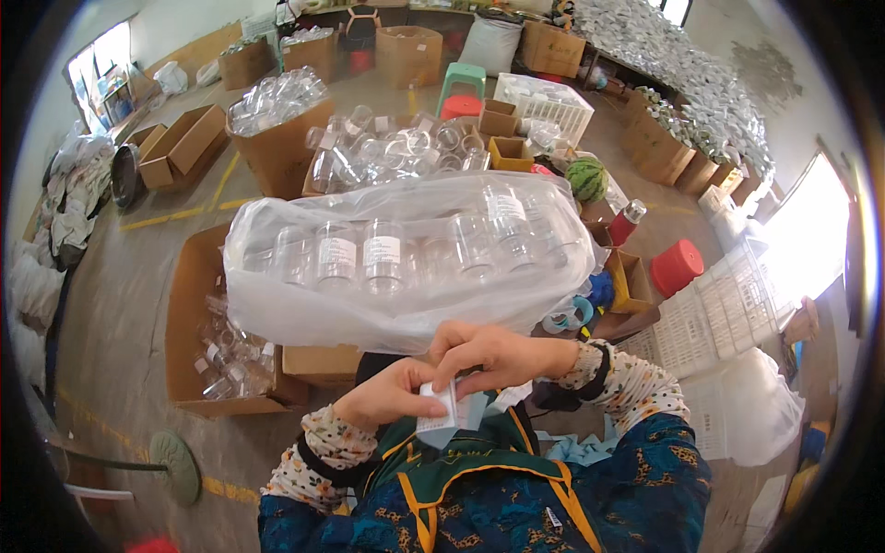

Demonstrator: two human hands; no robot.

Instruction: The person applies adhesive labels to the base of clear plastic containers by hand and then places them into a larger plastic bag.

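A small stack of white labels on pale blue backing (437, 422) is pinched in my left hand (387, 394), in front of my green apron. My right hand (498, 355) is closed at the stack's upper edge, fingertips pressed together there; the bit between them is too small to make out. Just beyond my hands lies a large clear plastic bag (304, 309) full of transparent jars. Several of these, such as the jar (383, 253) near the middle, carry a white printed label. Neither hand touches the bag's jars.
To the left stands a cardboard box (198, 318) with loose clear jars. More jars pile up beyond the bag (396, 147). At right are a red stool (678, 267), white crates (710, 309), a red bottle (627, 221) and a watermelon (586, 179). Light blue paper scraps (581, 449) lie beside my lap.
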